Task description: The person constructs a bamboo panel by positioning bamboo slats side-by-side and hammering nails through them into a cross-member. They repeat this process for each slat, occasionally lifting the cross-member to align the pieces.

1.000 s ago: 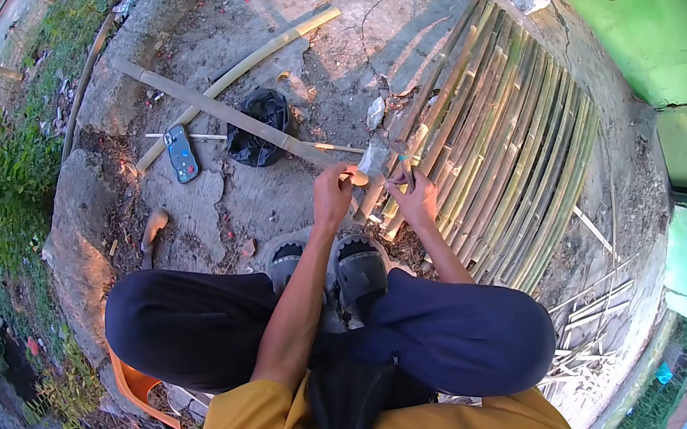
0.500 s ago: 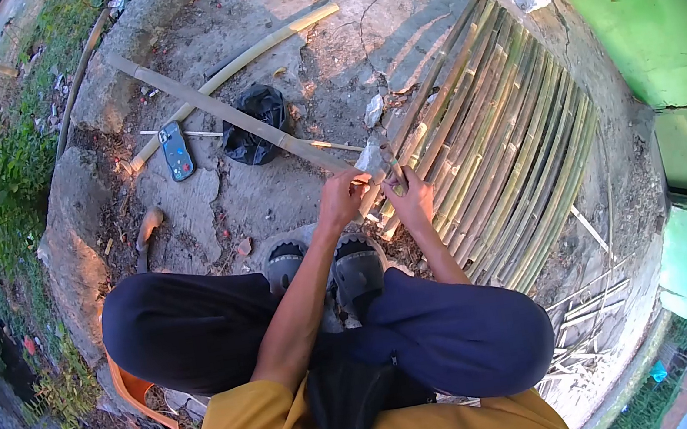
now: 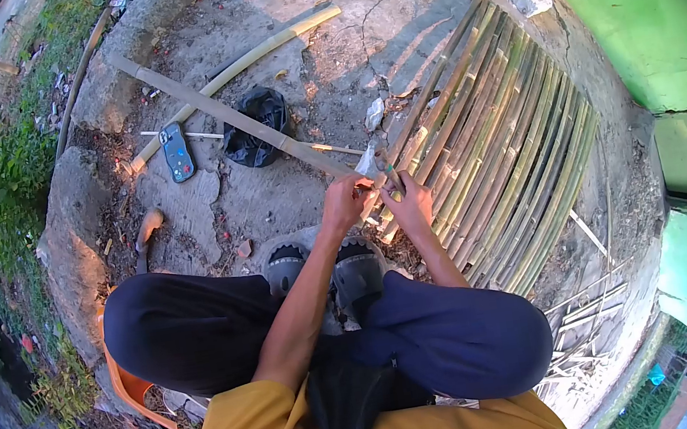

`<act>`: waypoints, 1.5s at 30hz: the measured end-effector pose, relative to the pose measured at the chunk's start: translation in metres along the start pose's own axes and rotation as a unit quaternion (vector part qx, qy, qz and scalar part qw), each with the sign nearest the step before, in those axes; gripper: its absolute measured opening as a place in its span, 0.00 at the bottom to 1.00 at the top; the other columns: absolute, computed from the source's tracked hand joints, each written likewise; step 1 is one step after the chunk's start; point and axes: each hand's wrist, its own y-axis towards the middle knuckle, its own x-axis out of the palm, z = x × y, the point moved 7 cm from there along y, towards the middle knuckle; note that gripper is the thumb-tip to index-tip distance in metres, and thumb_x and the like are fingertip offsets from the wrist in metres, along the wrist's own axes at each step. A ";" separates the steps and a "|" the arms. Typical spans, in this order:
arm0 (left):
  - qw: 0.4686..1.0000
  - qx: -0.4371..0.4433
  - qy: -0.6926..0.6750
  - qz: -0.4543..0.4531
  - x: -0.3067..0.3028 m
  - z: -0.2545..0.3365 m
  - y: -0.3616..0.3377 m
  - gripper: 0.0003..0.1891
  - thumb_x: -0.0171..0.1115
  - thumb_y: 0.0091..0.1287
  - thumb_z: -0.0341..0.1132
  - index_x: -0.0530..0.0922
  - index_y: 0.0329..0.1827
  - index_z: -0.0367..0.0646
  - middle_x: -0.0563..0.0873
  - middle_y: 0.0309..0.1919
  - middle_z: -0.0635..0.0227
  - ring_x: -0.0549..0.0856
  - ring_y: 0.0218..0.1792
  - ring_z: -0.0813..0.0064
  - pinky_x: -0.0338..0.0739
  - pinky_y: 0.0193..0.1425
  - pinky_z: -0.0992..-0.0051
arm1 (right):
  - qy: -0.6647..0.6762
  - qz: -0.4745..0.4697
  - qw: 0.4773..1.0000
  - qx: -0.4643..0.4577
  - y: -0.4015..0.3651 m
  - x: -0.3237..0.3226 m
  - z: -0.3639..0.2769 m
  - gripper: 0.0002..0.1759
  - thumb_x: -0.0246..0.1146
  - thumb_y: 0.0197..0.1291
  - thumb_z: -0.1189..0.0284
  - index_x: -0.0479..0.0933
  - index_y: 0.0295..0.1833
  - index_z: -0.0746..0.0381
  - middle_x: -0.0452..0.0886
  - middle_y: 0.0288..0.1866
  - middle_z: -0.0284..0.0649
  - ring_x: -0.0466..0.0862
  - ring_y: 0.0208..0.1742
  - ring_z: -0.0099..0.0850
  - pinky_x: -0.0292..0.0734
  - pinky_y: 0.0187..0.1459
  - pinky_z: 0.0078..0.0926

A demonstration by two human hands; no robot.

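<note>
My left hand [image 3: 345, 202] is closed, fingertips pinched beside the near end of a long bamboo strip [image 3: 229, 116]. What it pinches is too small to make out. Close by on the right, my right hand [image 3: 411, 205] is wrapped round a short stick-like piece [image 3: 392, 174] pointing away from me. Both sets of fingertips nearly meet. Just beyond them is a crumpled white plastic scrap [image 3: 366, 162]. The row of bamboo slats [image 3: 491, 141], laid side by side, starts right beside my right hand.
A phone [image 3: 176, 153] and a black plastic bag [image 3: 262, 121] lie on the ground under or near crossed bamboo pieces. A wooden-handled tool [image 3: 150, 228] rests at left. A green wall [image 3: 639, 6] stands at right, and thin split strips [image 3: 590, 311] lie below the slats.
My right hand has shifted slightly left and the stick-like piece has tilted a little. Less of the white plastic shows beyond my fingers. My left hand stays nearly in place.
</note>
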 end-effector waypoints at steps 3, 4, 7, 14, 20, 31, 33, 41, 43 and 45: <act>1.000 -0.003 0.004 -0.001 0.001 0.000 0.001 0.15 0.77 0.56 0.28 0.88 0.47 0.40 0.89 0.38 0.56 0.87 0.32 0.60 0.82 0.42 0.62 | -0.019 0.005 1.000 0.004 0.000 0.002 0.002 0.15 0.74 0.58 0.64 0.81 0.45 0.58 0.88 0.33 0.46 0.90 0.35 0.49 0.84 0.38 0.46; 1.000 -0.009 0.000 -0.004 0.001 -0.002 0.001 0.15 0.77 0.56 0.29 0.88 0.47 0.40 0.89 0.39 0.56 0.87 0.32 0.60 0.82 0.43 0.62 | -0.019 0.005 1.000 0.003 0.000 0.002 0.003 0.15 0.74 0.58 0.64 0.81 0.45 0.58 0.88 0.33 0.46 0.90 0.35 0.49 0.84 0.38 0.46; 1.000 0.000 0.004 0.002 0.001 0.000 0.001 0.16 0.78 0.56 0.28 0.88 0.47 0.40 0.89 0.39 0.57 0.87 0.32 0.60 0.82 0.42 0.62 | -0.018 0.006 1.000 0.001 0.000 0.003 0.002 0.15 0.74 0.58 0.63 0.81 0.47 0.57 0.88 0.33 0.47 0.90 0.35 0.50 0.84 0.38 0.46; 0.998 0.054 -0.009 0.018 0.004 0.016 0.002 0.14 0.76 0.57 0.25 0.90 0.47 0.39 0.88 0.35 0.60 0.85 0.29 0.66 0.80 0.36 0.66 | -0.010 0.003 1.000 0.003 0.000 0.000 -0.001 0.16 0.75 0.58 0.65 0.79 0.45 0.62 0.91 0.35 0.38 0.91 0.36 0.44 0.83 0.40 0.40; 0.995 0.096 -0.015 0.025 0.016 0.014 0.007 0.15 0.77 0.52 0.24 0.90 0.45 0.38 0.85 0.31 0.58 0.86 0.30 0.61 0.78 0.36 0.64 | -0.016 -0.010 1.000 0.013 -0.001 0.001 0.002 0.18 0.76 0.57 0.64 0.81 0.48 0.60 0.90 0.36 0.44 0.90 0.37 0.49 0.84 0.39 0.44; 0.994 0.094 -0.047 0.029 0.017 0.006 0.007 0.07 0.74 0.56 0.23 0.88 0.37 0.33 0.83 0.27 0.59 0.85 0.29 0.65 0.78 0.35 0.67 | 0.080 0.018 0.996 0.044 -0.017 -0.017 0.020 0.18 0.63 0.75 0.58 0.81 0.46 0.65 0.80 0.23 0.40 0.77 0.22 0.30 0.74 0.30 0.33; 0.995 0.085 -0.047 0.030 0.017 0.005 0.007 0.07 0.74 0.56 0.23 0.89 0.37 0.34 0.84 0.29 0.61 0.85 0.30 0.67 0.78 0.36 0.69 | 0.161 0.047 0.983 0.072 -0.024 -0.025 0.017 0.20 0.55 0.80 0.58 0.81 0.53 0.65 0.76 0.21 0.40 0.74 0.21 0.28 0.73 0.29 0.30; 0.997 0.068 -0.048 0.004 0.019 -0.001 0.009 0.05 0.75 0.58 0.21 0.89 0.37 0.35 0.84 0.32 0.64 0.85 0.32 0.72 0.79 0.37 0.71 | 0.083 -0.042 0.995 0.046 -0.064 -0.022 0.008 0.14 0.51 0.81 0.66 0.73 0.60 0.64 0.80 0.31 0.56 0.83 0.31 0.56 0.74 0.34 0.51; 0.996 0.053 -0.069 -0.008 0.018 0.003 0.009 0.06 0.76 0.56 0.21 0.88 0.36 0.34 0.84 0.32 0.65 0.84 0.31 0.71 0.78 0.37 0.70 | 0.094 -0.049 0.994 0.037 -0.069 -0.022 0.003 0.12 0.52 0.81 0.68 0.71 0.60 0.64 0.80 0.31 0.56 0.82 0.31 0.58 0.73 0.33 0.53; 0.996 0.053 -0.067 -0.008 0.017 0.004 0.008 0.07 0.77 0.56 0.21 0.88 0.35 0.34 0.84 0.31 0.64 0.84 0.31 0.71 0.78 0.37 0.70 | 0.090 -0.046 0.995 0.024 -0.074 -0.021 -0.002 0.12 0.52 0.81 0.69 0.71 0.60 0.63 0.81 0.32 0.57 0.83 0.31 0.59 0.73 0.33 0.56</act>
